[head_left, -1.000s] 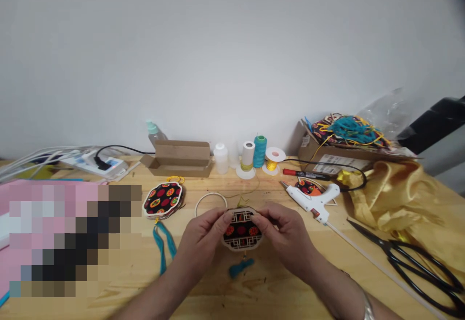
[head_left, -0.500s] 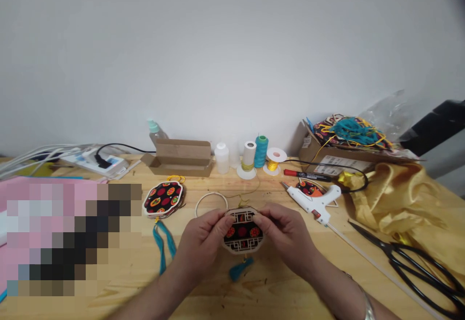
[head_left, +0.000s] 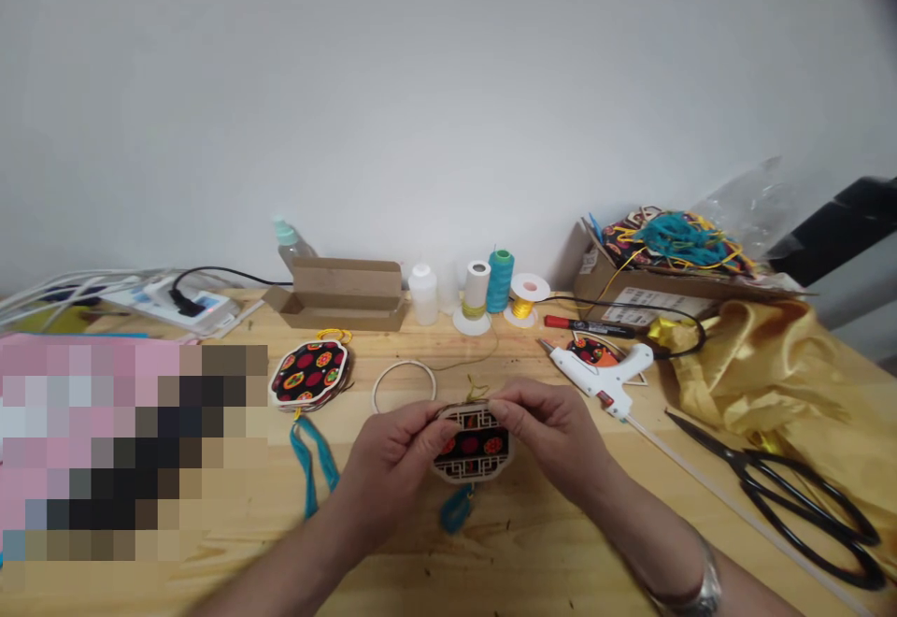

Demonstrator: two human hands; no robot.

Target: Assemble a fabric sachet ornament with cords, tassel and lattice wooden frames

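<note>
Between my two hands is a flat eight-sided ornament (head_left: 471,447), dark flowered fabric behind a pale lattice frame. My left hand (head_left: 393,453) pinches its left edge, thumb on the face. At the upper right edge, my right hand (head_left: 550,425) grips it with thumb and fingers closed. A small teal tassel (head_left: 457,509) hangs below, and a loop of yellow-green cord (head_left: 477,387) rises from the top. Just behind my left hand a pale ring (head_left: 405,383) lies on the table. Farther left is a stack of similar fabric ornaments (head_left: 311,373) with a teal tassel (head_left: 313,458).
A white glue gun (head_left: 601,376) and black scissors (head_left: 777,495) lie on the right, beside gold cloth (head_left: 757,365). Thread spools (head_left: 500,282), a small bottle (head_left: 423,294) and an open cardboard box (head_left: 343,304) stand along the wall. A fuller box (head_left: 659,303) sits back right.
My right thumb has moved up toward the ornament's top right edge. The cord at the top now stands up more, and the tassel has swung slightly. The whole view has shifted a little.
</note>
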